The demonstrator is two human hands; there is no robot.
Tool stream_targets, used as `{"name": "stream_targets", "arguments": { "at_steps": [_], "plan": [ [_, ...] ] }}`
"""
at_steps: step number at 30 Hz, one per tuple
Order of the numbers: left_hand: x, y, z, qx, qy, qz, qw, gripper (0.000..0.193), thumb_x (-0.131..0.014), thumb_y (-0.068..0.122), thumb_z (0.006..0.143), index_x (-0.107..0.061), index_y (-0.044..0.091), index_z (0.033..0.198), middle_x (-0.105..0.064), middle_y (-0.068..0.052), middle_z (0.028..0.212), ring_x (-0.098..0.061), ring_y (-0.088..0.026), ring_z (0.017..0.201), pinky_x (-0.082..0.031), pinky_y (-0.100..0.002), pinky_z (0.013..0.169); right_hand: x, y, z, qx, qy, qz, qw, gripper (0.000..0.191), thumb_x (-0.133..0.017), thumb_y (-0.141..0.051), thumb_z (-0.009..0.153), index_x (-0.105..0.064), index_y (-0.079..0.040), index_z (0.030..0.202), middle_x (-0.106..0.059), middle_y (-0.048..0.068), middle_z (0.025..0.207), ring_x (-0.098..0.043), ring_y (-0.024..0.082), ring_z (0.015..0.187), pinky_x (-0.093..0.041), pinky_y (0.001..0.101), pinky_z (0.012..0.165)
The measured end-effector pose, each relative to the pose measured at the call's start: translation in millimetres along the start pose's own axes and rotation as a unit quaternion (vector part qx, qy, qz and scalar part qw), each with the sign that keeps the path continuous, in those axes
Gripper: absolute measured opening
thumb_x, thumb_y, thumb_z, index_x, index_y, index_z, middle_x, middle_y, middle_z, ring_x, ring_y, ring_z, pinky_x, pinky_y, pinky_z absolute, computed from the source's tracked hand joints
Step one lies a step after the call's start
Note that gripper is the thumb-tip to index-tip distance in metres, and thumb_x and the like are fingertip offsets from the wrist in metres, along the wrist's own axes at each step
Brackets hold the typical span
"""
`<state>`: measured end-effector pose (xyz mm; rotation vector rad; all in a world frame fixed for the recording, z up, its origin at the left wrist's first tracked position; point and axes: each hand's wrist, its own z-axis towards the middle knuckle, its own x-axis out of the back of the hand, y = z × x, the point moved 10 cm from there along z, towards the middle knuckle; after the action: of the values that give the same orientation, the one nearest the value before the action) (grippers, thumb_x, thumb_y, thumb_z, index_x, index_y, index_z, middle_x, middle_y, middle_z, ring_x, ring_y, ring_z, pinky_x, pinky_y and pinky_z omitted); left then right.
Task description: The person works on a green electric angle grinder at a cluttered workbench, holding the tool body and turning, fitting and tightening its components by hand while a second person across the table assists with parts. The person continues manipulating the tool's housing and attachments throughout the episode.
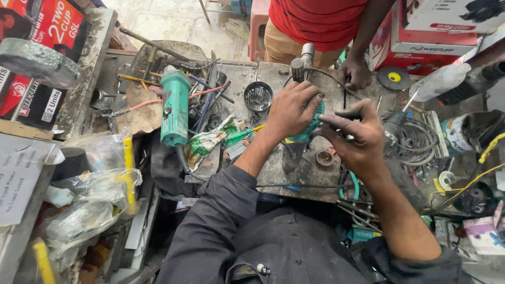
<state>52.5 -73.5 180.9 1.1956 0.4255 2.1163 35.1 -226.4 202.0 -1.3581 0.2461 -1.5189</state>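
On the workbench (273,173), left hand (291,109) grips a teal tool (310,126).

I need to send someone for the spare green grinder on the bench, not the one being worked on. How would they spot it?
Start at the cluttered grey workbench and look left of the person's left hand. The green grinder lies lengthwise among loose tools, untouched, black cord trailing from its near end.

Dark grey pushed-up shirt sleeves (210,221)

You see two green angle grinders (175,108) (310,125), three hands (290,110) (356,138) (355,72), and one round vent cover (258,96) left of the held grinder.
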Motion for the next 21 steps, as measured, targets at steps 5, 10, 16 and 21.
{"name": "stream_targets", "arguments": {
  "at_steps": [5, 10, 16, 21],
  "plan": [
    [3.3, 2.3, -0.4, -0.009, 0.012, -0.007, 1.0, 0.018, -0.06, 0.025, 0.097, -0.069, 0.01, 0.102, -0.066, -0.006, 0.099, -0.063, -0.032, 0.096, -0.049, -0.046, 0.08, 7.7, -24.4, 5.0, 0.066, -0.008, 0.115, 0.991, 0.036, -0.068, -0.001, 0.091, -0.07, -0.011, 0.126, -0.052, 0.009, 0.121, -0.063, 0.016, 0.099, -0.055, 0.0284, 0.087],
    [1.1, 1.2, -1.3, -0.004, 0.01, -0.009, 1.0, 0.018, -0.061, 0.025, 0.097, -0.07, 0.01, 0.101, -0.067, -0.006, 0.098, -0.063, -0.032, 0.095, -0.049, -0.046, 0.081, 9.2, -28.5, 7.5, 0.059, -0.026, 0.034, 0.997, 0.037, -0.081, -0.006, 0.089, -0.075, -0.013, 0.125, -0.065, 0.005, 0.114, -0.067, 0.014, 0.093, -0.055, 0.0286, 0.08],
    [1.1, -0.8, -0.9, -0.004, 0.011, -0.002, 1.0, 0.019, -0.061, 0.025, 0.097, -0.07, 0.009, 0.101, -0.067, -0.007, 0.099, -0.063, -0.032, 0.096, -0.049, -0.046, 0.081, 8.5, -42.9, 1.7, 0.173, -0.021, 0.097, 0.98, 0.042, -0.064, 0.006, 0.089, -0.065, -0.004, 0.13, -0.05, 0.025, 0.131, -0.063, 0.024, 0.099, -0.046, 0.0413, 0.097],
    [2.7, 0.4, -1.4, -0.006, 0.016, -0.008, 1.0, 0.018, -0.061, 0.026, 0.097, -0.071, 0.011, 0.101, -0.068, -0.005, 0.099, -0.063, -0.031, 0.095, -0.05, -0.046, 0.081, -3.9, -8.0, 1.6, 0.022, -0.025, -0.029, 0.999, 0.047, -0.082, -0.012, 0.083, -0.076, -0.015, 0.13, -0.064, 0.01, 0.106, -0.065, 0.02, 0.092, -0.054, 0.0314, 0.081]
  ]
}}
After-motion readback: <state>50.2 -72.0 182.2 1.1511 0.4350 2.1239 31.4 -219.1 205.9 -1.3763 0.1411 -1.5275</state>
